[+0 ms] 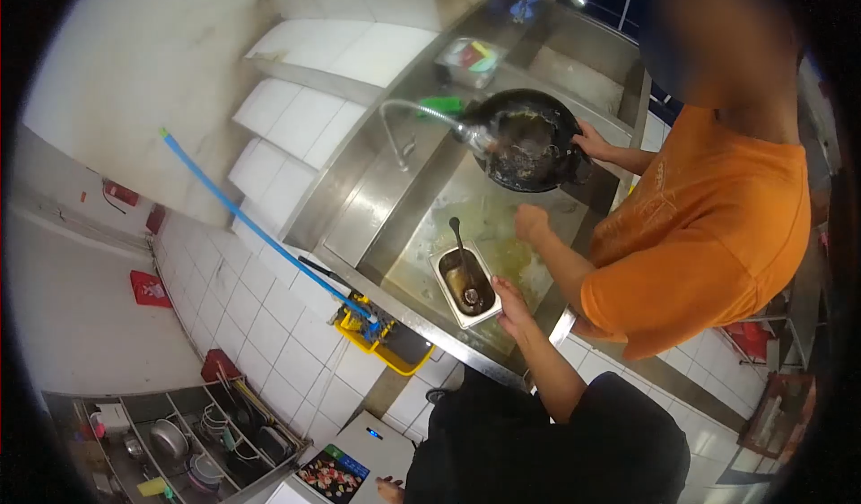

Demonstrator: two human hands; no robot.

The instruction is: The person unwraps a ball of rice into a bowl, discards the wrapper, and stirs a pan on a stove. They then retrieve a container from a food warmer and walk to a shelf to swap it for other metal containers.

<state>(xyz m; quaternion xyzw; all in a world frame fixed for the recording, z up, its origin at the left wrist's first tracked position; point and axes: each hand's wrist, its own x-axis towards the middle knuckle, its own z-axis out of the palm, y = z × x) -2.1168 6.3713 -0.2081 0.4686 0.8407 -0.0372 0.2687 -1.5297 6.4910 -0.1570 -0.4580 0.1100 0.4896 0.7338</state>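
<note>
My right hand grips the rim of a small rectangular steel food pan, holding it over the sink. Brownish liquid shows inside the pan, and a ladle with a dark handle stands tilted in it. Low in the view, my left hand is beside a white box-like unit with a food picture on top; its fingers are partly visible, apart, and hold nothing I can see. Across the sink, a co-worker in an orange shirt holds a blackened wok under a flexible tap.
The steel sink has wet, yellowish suds in its basin. A clear tub and green cloth-like item lie behind it. A yellow mop bucket with a blue pole stands left. Dishes fill a rack.
</note>
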